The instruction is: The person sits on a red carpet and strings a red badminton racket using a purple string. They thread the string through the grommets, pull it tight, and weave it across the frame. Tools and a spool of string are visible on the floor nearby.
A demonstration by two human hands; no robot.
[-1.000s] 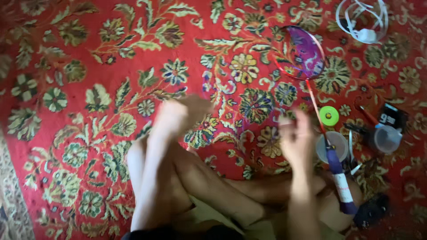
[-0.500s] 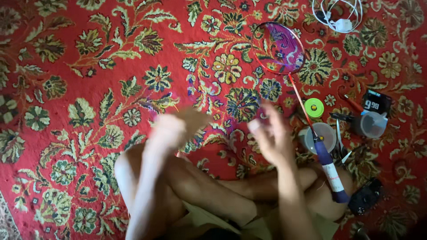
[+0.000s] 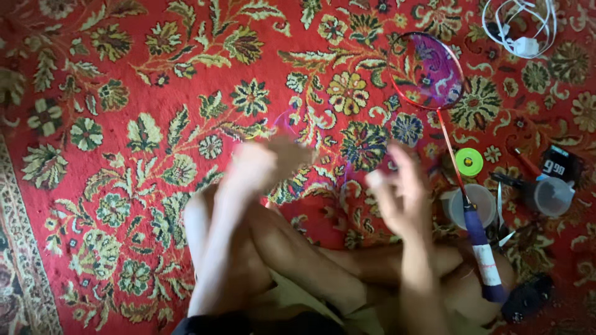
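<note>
Both hands are motion-blurred, so whether either grip holds anything cannot be told; a faint purple thread may run between them. The right hand (image 3: 400, 195) hovers with fingers loosely spread, the left hand (image 3: 257, 167) raised opposite. Just right of the right hand lies the badminton racket (image 3: 447, 133) on the red carpet (image 3: 124, 74): light, stiff-shafted, its strings fragile, so it is best taken at the wrapped handle (image 3: 481, 248).

A home floor: a red floral carpet (image 3: 155, 74) with a racket (image 3: 434, 93), tape roll (image 3: 469, 162) and cups (image 3: 552, 195) strewn on it.
</note>
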